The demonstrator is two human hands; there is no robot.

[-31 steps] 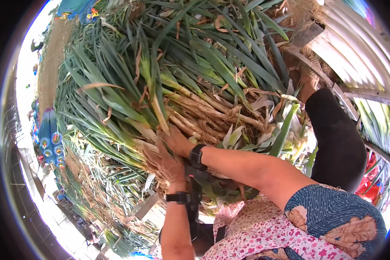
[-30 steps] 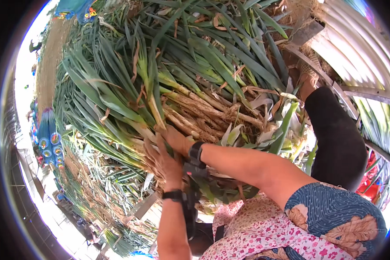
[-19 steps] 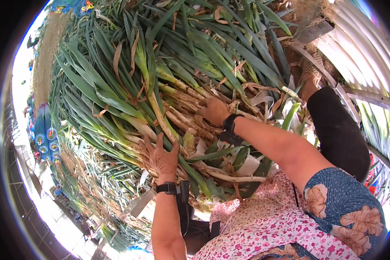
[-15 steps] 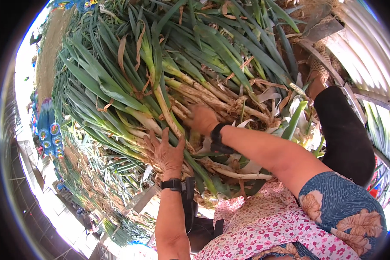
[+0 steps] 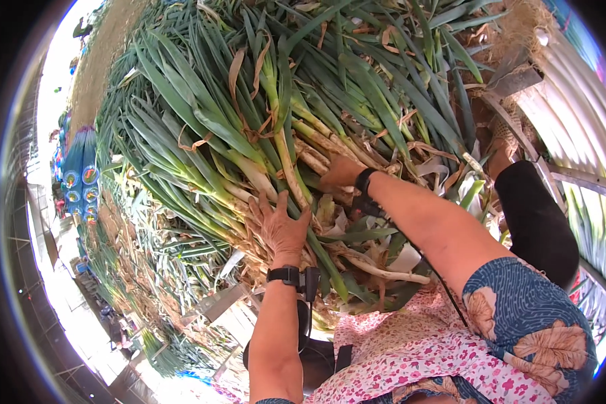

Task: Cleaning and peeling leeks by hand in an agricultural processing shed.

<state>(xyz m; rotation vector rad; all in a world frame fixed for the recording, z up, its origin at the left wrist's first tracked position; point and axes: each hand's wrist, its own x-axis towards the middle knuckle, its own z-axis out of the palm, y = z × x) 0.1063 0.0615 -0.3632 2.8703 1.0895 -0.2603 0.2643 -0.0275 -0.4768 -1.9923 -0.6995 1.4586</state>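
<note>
A deep heap of large green onions [image 5: 202, 128] with dark green leaves and pale, soil-stained stalks lies in front of me. My left hand [image 5: 281, 230] is spread, palm down, on the lower stalks at the near side of the heap, its fingers apart. Just right of it, my right hand [image 5: 342, 172] reaches in among the pale stalks [image 5: 311, 156], its fingers bent together around their ends. Those fingertips are partly hidden. One thicker stalk [image 5: 286, 160] slants down between the two hands. Both wrists carry black straps.
A loose pale stalk [image 5: 384, 273] lies by my lap among peeled leaves. At the right are a metal frame bar [image 5: 586, 180] and a white corrugated sheet [image 5: 572, 114]. Wrapped bundles [image 5: 81, 178] stand far left. A wooden plank [image 5: 222, 301] sits left of my forearm.
The whole scene has shifted right in the picture with the view. My right hand, blurred before, is now sharp among the stalks. My left hand stays on the same bunch.
</note>
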